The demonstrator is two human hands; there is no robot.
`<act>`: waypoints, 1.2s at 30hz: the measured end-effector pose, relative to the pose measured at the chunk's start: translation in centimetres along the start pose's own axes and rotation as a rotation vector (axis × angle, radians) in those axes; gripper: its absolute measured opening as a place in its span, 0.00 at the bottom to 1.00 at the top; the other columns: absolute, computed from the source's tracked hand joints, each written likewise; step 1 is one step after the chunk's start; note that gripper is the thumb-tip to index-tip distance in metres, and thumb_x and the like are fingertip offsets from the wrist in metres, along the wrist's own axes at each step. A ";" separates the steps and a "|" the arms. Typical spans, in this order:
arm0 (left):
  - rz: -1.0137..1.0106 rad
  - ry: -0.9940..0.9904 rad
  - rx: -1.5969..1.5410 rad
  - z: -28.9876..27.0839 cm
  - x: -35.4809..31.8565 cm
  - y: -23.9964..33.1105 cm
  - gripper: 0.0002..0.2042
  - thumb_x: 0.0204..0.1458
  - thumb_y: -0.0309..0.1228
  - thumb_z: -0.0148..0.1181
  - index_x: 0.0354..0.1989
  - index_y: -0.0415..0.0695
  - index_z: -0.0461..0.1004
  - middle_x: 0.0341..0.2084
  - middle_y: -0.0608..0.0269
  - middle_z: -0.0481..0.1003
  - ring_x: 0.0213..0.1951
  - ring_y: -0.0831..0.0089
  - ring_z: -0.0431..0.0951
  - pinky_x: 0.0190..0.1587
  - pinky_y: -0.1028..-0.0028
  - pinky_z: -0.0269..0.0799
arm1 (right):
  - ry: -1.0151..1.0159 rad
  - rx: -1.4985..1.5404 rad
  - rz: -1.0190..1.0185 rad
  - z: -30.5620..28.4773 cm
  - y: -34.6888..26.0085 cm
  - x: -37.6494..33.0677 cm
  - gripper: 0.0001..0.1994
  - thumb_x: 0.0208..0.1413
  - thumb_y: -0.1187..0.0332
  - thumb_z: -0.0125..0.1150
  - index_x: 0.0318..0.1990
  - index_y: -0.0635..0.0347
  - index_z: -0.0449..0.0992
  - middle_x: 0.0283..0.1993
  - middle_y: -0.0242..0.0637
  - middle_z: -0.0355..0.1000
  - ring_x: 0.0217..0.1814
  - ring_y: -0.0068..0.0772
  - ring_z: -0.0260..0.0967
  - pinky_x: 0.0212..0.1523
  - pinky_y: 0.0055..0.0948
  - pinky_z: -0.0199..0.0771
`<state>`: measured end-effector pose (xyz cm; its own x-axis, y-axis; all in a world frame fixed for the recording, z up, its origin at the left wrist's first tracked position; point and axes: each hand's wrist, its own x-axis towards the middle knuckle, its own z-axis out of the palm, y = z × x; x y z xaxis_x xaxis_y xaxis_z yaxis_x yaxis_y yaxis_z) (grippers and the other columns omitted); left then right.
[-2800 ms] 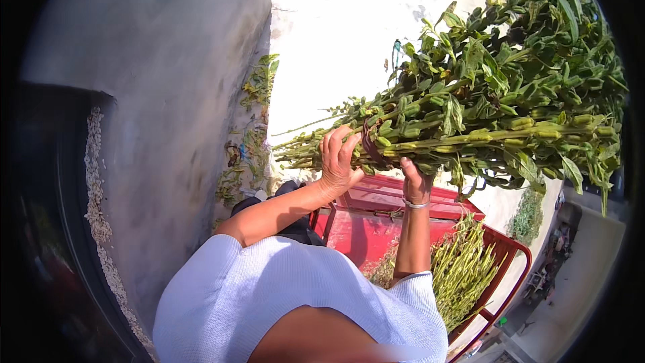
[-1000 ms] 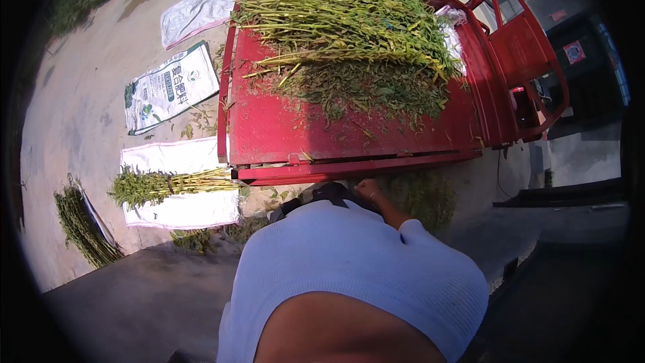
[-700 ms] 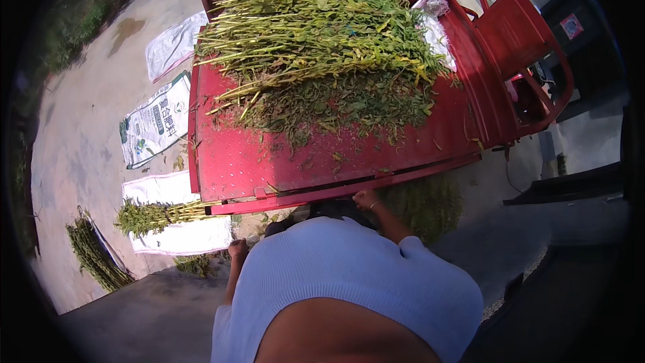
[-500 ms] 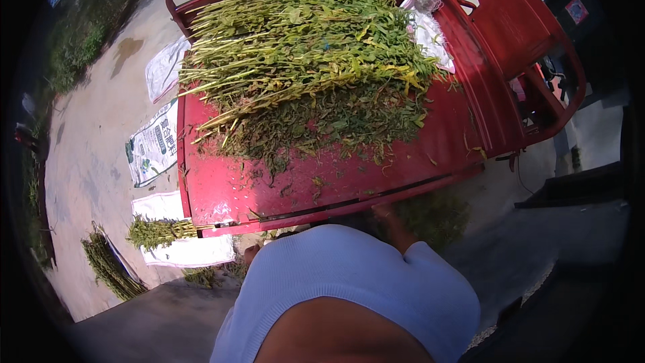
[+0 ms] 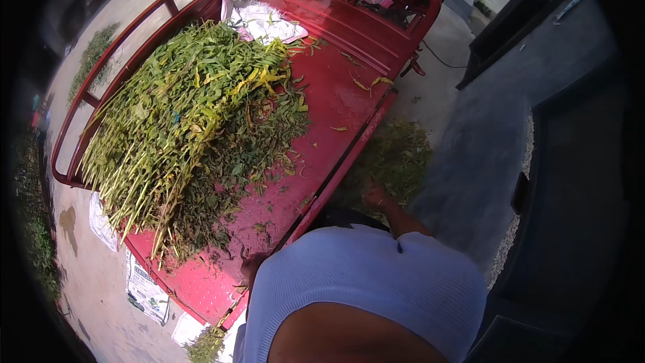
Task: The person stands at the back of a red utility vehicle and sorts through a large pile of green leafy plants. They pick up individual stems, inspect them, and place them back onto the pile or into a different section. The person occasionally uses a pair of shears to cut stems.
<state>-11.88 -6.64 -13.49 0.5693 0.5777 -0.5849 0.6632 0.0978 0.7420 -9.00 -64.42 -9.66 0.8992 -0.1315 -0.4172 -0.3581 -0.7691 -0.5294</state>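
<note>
A thick heap of cut leafy stalks (image 5: 168, 107), green and yellowing, lies on the red cart bed (image 5: 336, 107). Darker loose leaves (image 5: 228, 185) are strewn along the heap's near side. Only part of my left hand (image 5: 251, 265) shows, at the bed's near edge; my white top covers the rest, so its grip is hidden. My right hand (image 5: 375, 195) hangs low beside the bed, above a green leaf pile (image 5: 403, 158) on the ground. Its fingers are small and dim, and I cannot make out anything in them.
Red rails (image 5: 94, 81) border the cart's far side. A white woven sack (image 5: 265, 20) lies against the front panel. Printed sacks (image 5: 144, 289) and a stalk bundle (image 5: 207, 344) lie on the ground past the bed's left end. A dark wall ledge (image 5: 571, 141) stands at right.
My view has turned right, so the cart now slants across it. My right hand shows more plainly beside the bed, over the leaf pile; the heap looks the same.
</note>
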 end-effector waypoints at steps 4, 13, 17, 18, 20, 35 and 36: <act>-0.088 -0.054 -0.003 3.2 -1.5 2.0 0.11 0.41 0.33 0.58 0.28 0.37 0.77 0.22 0.54 0.77 0.23 0.67 0.75 0.28 0.70 0.72 | 0.194 0.584 0.201 -5.3 4.8 -0.3 0.08 0.52 0.66 0.55 0.33 0.60 0.75 0.21 0.37 0.69 0.21 0.31 0.67 0.20 0.34 0.68; -0.030 -0.054 0.115 9.9 -6.2 6.4 0.09 0.42 0.31 0.59 0.27 0.37 0.76 0.19 0.56 0.75 0.19 0.70 0.73 0.25 0.71 0.69 | 0.777 1.219 0.437 -28.8 0.0 6.9 0.05 0.53 0.73 0.56 0.34 0.66 0.73 0.23 0.38 0.70 0.15 0.22 0.62 0.11 0.23 0.60; 0.006 0.014 0.171 16.2 -9.3 7.4 0.09 0.43 0.30 0.60 0.27 0.37 0.76 0.17 0.57 0.75 0.18 0.71 0.72 0.23 0.71 0.68 | 0.936 1.192 0.094 -45.2 2.4 18.0 0.05 0.52 0.72 0.57 0.33 0.65 0.74 0.23 0.34 0.72 0.17 0.18 0.63 0.14 0.18 0.62; 0.021 0.038 0.185 17.9 -10.3 7.8 0.08 0.43 0.30 0.60 0.27 0.37 0.76 0.17 0.57 0.74 0.18 0.71 0.71 0.22 0.71 0.68 | 0.939 1.154 0.006 -49.7 2.2 21.0 0.05 0.51 0.72 0.57 0.32 0.64 0.74 0.23 0.34 0.72 0.18 0.18 0.64 0.14 0.18 0.62; 0.050 0.080 0.229 21.4 -12.7 8.4 0.08 0.44 0.30 0.60 0.27 0.36 0.75 0.16 0.58 0.74 0.17 0.72 0.71 0.21 0.71 0.67 | 0.883 0.983 -0.157 -56.7 1.8 27.0 0.04 0.51 0.72 0.57 0.30 0.63 0.73 0.24 0.32 0.72 0.17 0.18 0.64 0.16 0.18 0.63; 0.051 0.020 0.063 43.0 -24.8 21.3 0.08 0.49 0.29 0.59 0.24 0.37 0.72 0.13 0.63 0.71 0.14 0.77 0.69 0.15 0.74 0.63 | 0.137 -0.274 -0.374 -59.9 3.4 51.7 0.07 0.50 0.69 0.58 0.34 0.61 0.74 0.31 0.29 0.71 0.33 0.24 0.67 0.36 0.27 0.69; 0.072 0.013 0.099 42.6 -23.9 19.1 0.08 0.49 0.29 0.59 0.24 0.37 0.72 0.13 0.62 0.71 0.14 0.77 0.69 0.16 0.74 0.63 | 0.144 -0.261 -0.362 -60.2 3.9 51.3 0.07 0.49 0.69 0.58 0.34 0.61 0.73 0.31 0.29 0.71 0.33 0.24 0.67 0.36 0.27 0.69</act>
<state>7.84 -53.13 0.69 0.6114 0.5908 -0.5264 0.6658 -0.0245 0.7458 50.82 -111.79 11.32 0.9871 0.1026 -0.1233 0.0434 -0.9108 -0.4105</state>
